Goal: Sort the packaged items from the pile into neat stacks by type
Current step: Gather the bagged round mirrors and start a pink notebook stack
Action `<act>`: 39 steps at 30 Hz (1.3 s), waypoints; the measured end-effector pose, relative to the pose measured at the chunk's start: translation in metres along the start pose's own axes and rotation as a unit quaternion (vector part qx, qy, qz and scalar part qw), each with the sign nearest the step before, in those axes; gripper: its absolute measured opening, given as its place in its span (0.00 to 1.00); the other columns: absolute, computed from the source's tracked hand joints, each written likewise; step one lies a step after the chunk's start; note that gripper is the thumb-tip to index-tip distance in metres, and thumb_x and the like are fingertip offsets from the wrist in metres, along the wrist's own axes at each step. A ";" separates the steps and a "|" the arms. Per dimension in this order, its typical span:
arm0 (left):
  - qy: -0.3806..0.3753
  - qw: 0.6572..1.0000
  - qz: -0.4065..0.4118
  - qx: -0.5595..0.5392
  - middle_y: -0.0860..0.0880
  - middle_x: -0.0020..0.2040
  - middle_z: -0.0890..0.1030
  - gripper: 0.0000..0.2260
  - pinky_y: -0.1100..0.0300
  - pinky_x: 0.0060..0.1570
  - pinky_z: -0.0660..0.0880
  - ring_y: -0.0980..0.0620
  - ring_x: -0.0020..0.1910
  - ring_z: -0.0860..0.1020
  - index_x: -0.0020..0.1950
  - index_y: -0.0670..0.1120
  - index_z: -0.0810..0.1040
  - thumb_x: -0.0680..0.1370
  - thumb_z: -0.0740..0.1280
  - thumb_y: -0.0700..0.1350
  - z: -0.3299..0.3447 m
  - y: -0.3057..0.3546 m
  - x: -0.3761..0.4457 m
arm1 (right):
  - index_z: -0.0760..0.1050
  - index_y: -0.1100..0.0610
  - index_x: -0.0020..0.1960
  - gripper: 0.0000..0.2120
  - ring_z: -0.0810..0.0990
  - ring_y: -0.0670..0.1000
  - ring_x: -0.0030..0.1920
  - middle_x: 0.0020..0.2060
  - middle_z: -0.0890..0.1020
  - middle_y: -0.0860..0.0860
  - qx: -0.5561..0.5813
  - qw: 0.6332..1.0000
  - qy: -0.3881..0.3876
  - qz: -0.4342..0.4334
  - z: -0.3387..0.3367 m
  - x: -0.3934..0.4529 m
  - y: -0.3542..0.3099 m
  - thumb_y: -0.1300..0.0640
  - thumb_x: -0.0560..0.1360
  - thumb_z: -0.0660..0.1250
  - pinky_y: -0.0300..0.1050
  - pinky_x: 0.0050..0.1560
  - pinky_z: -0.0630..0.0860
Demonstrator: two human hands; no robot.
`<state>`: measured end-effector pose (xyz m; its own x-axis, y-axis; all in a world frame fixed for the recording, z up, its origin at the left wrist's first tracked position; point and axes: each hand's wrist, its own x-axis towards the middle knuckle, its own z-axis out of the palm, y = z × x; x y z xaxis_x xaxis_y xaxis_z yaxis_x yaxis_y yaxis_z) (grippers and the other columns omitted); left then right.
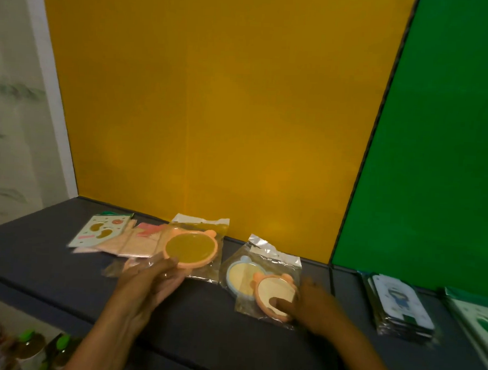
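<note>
On the desk (49,262), a pile of flat packets (113,237) lies at ten o'clock, against the back panel (213,98); a bagged round mirror (191,248) overlaps the pile's right edge, its near edge resting on the left hand (150,281); at three o'clock of it lie two bagged mirrors (263,287), one overlapping the other, under the right hand (313,304); further towards three o'clock stands a stack of packets (400,306), another stack (476,321) beside it.

A single wide-angle view looks from the person's head, forward and slightly down, close over the dark worktop (36,247). It faces a yellow panel (213,98) squarely, with a green panel (443,138) angling off at right and a pale wall (11,116) at left. Both forearms enter from the bottom edge. Straight lines bow toward the frame's edges.
</note>
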<state>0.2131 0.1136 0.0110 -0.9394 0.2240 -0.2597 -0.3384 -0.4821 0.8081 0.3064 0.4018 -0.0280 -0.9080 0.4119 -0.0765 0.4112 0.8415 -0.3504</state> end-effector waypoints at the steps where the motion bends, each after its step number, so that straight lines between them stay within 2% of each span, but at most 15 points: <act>1: -0.012 1.000 -0.011 -0.003 0.40 0.44 0.85 0.15 0.53 0.39 0.81 0.47 0.37 0.85 0.58 0.39 0.76 0.72 0.68 0.31 0.002 -0.002 0.001 | 0.67 0.52 0.65 0.36 0.73 0.46 0.48 0.59 0.76 0.50 0.004 1.000 0.000 0.004 0.000 -0.002 -0.003 0.30 0.66 0.68 0.40 0.43 0.72; 3: -0.030 0.999 -0.022 0.000 0.40 0.42 0.85 0.12 0.53 0.42 0.80 0.45 0.41 0.84 0.55 0.38 0.77 0.72 0.67 0.31 0.005 -0.006 0.003 | 0.69 0.53 0.63 0.33 0.73 0.46 0.47 0.56 0.77 0.49 0.020 1.000 -0.005 0.008 -0.001 -0.005 -0.006 0.33 0.67 0.70 0.38 0.40 0.70; 5: -0.046 0.999 -0.026 0.014 0.40 0.45 0.85 0.12 0.53 0.44 0.80 0.43 0.48 0.83 0.55 0.38 0.78 0.72 0.67 0.31 0.007 -0.011 0.005 | 0.71 0.53 0.58 0.26 0.73 0.44 0.44 0.49 0.77 0.47 0.049 0.998 -0.024 0.009 -0.006 -0.008 -0.010 0.38 0.69 0.71 0.34 0.35 0.68; 7: -0.058 0.997 -0.035 0.024 0.39 0.49 0.84 0.14 0.53 0.45 0.80 0.42 0.51 0.82 0.56 0.37 0.77 0.71 0.68 0.32 0.007 -0.016 0.007 | 0.73 0.49 0.48 0.15 0.75 0.42 0.39 0.42 0.77 0.47 0.098 0.995 -0.034 -0.001 -0.010 -0.009 -0.011 0.43 0.70 0.73 0.35 0.35 0.72; 8: -0.065 0.997 -0.037 0.027 0.38 0.52 0.83 0.17 0.53 0.45 0.81 0.41 0.52 0.82 0.58 0.37 0.77 0.69 0.69 0.33 0.007 -0.018 0.008 | 0.74 0.49 0.45 0.12 0.77 0.43 0.38 0.41 0.79 0.48 0.125 0.991 -0.035 -0.007 -0.011 -0.009 -0.011 0.45 0.70 0.74 0.37 0.38 0.75; 10: -0.075 0.996 -0.029 0.034 0.38 0.55 0.82 0.21 0.55 0.43 0.82 0.41 0.52 0.82 0.61 0.38 0.76 0.68 0.70 0.35 0.007 -0.022 0.009 | 0.77 0.50 0.44 0.10 0.82 0.47 0.41 0.42 0.83 0.52 0.173 0.984 -0.032 -0.001 -0.012 -0.010 -0.009 0.48 0.70 0.75 0.43 0.43 0.79; 13: -0.091 0.994 -0.011 0.051 0.40 0.52 0.84 0.13 0.53 0.47 0.81 0.43 0.50 0.82 0.58 0.42 0.77 0.73 0.66 0.34 0.010 -0.027 0.006 | 0.77 0.51 0.42 0.05 0.80 0.48 0.35 0.40 0.84 0.55 0.258 0.966 -0.016 0.027 -0.012 -0.013 -0.003 0.53 0.72 0.73 0.42 0.38 0.77; 16: -0.093 0.994 -0.009 0.052 0.41 0.51 0.84 0.12 0.50 0.49 0.78 0.42 0.51 0.82 0.58 0.44 0.77 0.76 0.64 0.35 0.016 -0.028 0.001 | 0.77 0.54 0.44 0.02 0.79 0.49 0.32 0.37 0.84 0.56 0.317 0.947 -0.017 0.053 -0.014 -0.015 0.005 0.56 0.75 0.68 0.44 0.36 0.76; 22: -0.090 0.996 0.000 0.030 0.42 0.54 0.83 0.16 0.51 0.43 0.82 0.41 0.50 0.83 0.65 0.45 0.72 0.77 0.64 0.38 0.032 -0.039 -0.009 | 0.77 0.62 0.50 0.08 0.76 0.51 0.36 0.36 0.78 0.55 0.357 0.931 -0.024 0.071 -0.026 -0.029 0.023 0.59 0.78 0.62 0.44 0.40 0.75; 25: -0.094 0.995 0.003 0.028 0.41 0.55 0.82 0.09 0.49 0.46 0.80 0.39 0.53 0.81 0.57 0.46 0.75 0.78 0.62 0.38 0.047 -0.045 -0.023 | 0.78 0.60 0.49 0.06 0.77 0.47 0.37 0.36 0.80 0.51 0.384 0.922 0.012 0.051 -0.034 -0.045 0.034 0.60 0.78 0.64 0.40 0.41 0.74; 27: -0.093 0.995 0.004 0.026 0.42 0.54 0.82 0.07 0.48 0.48 0.78 0.39 0.53 0.80 0.53 0.47 0.75 0.78 0.62 0.38 0.058 -0.050 -0.034 | 0.78 0.58 0.52 0.06 0.81 0.47 0.40 0.41 0.83 0.51 0.411 0.910 0.036 0.035 -0.041 -0.059 0.044 0.59 0.78 0.64 0.38 0.43 0.76; 30: -0.096 0.995 0.007 0.034 0.41 0.54 0.81 0.08 0.49 0.45 0.81 0.40 0.54 0.80 0.55 0.44 0.76 0.78 0.62 0.38 0.073 -0.062 -0.050 | 0.74 0.55 0.57 0.09 0.84 0.47 0.42 0.45 0.85 0.52 0.463 0.882 0.076 0.044 -0.053 -0.079 0.066 0.58 0.77 0.66 0.38 0.41 0.78; 34: -0.105 0.993 0.022 0.046 0.39 0.55 0.81 0.09 0.55 0.41 0.82 0.42 0.53 0.79 0.55 0.41 0.78 0.77 0.63 0.37 0.099 -0.086 -0.077 | 0.71 0.51 0.62 0.15 0.84 0.47 0.38 0.39 0.85 0.53 0.506 0.852 0.131 0.038 -0.073 -0.115 0.102 0.57 0.76 0.68 0.38 0.39 0.77; 36: -0.116 0.992 0.032 0.045 0.39 0.54 0.80 0.08 0.56 0.42 0.82 0.43 0.52 0.79 0.54 0.40 0.78 0.77 0.63 0.36 0.116 -0.099 -0.095 | 0.69 0.50 0.63 0.17 0.84 0.48 0.39 0.40 0.85 0.54 0.522 0.840 0.146 0.033 -0.084 -0.135 0.124 0.57 0.76 0.69 0.39 0.39 0.78; 39: -0.139 0.988 0.043 0.052 0.38 0.51 0.80 0.07 0.59 0.38 0.82 0.44 0.50 0.79 0.52 0.37 0.78 0.77 0.63 0.35 0.143 -0.119 -0.121 | 0.68 0.50 0.64 0.19 0.85 0.49 0.44 0.41 0.86 0.53 0.526 0.828 0.191 0.039 -0.100 -0.165 0.161 0.56 0.75 0.69 0.49 0.52 0.80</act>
<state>0.3753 0.2650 0.0226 -0.9079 0.4168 -0.0453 -0.2374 -0.4220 0.8750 0.5305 0.5039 0.0212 -0.7074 0.7006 0.0937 -0.0129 0.1198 -0.9927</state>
